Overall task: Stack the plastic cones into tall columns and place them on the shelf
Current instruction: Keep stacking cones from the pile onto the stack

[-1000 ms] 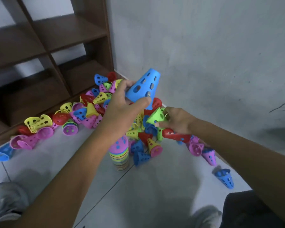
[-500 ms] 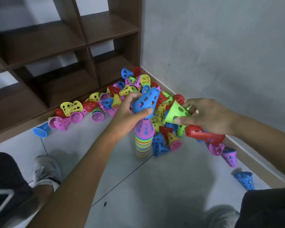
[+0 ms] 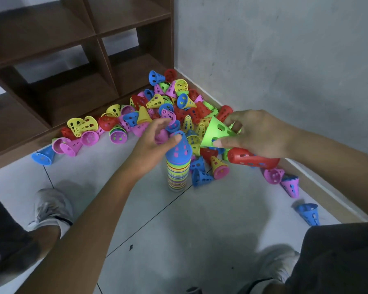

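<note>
Head view
Left hand: fingers loosened, thumb touching the blue cone capping the upright stack on the floor.
Right hand: pinching a green cone, a red cone beneath.
Pile: beside the shelf.

upright cone stack, blue top, loose cones behind

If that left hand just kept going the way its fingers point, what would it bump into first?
Probably the pink cone right behind the left hand's fingertips, at the near edge of the loose cone pile; depth is hard to judge. The thumb already touches the blue cone topping the stack.
</note>
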A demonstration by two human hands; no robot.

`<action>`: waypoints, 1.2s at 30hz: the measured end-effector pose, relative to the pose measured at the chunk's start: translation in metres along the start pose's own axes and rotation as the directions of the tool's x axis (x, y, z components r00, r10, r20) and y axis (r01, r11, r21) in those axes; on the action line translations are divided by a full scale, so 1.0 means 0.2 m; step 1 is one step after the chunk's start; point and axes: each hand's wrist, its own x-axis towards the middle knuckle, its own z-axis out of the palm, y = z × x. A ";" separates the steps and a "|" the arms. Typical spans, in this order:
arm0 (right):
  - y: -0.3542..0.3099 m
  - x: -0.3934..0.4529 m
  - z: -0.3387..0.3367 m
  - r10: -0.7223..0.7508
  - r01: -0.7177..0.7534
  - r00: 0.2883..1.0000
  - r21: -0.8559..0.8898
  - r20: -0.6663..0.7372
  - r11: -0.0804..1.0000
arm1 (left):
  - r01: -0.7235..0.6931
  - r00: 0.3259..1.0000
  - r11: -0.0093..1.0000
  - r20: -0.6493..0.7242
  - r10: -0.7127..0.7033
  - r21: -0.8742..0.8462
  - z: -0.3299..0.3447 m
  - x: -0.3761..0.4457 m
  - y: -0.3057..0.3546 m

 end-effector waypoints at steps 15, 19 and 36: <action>-0.12 0.00 0.01 -0.136 0.140 0.990 0.117 -0.038 0.983 | -0.129 0.979 0.988 0.147 0.141 -0.085 -0.02 -0.03 0.29; -0.11 0.00 0.02 -0.170 0.178 0.982 0.106 -0.078 0.978 | -0.096 0.977 0.994 0.189 0.104 -0.053 -0.05 -0.03 0.28; -0.07 0.04 0.03 -0.144 0.229 0.959 0.369 -0.244 0.901 | -0.090 0.987 0.996 0.131 0.087 0.017 -0.07 -0.01 0.18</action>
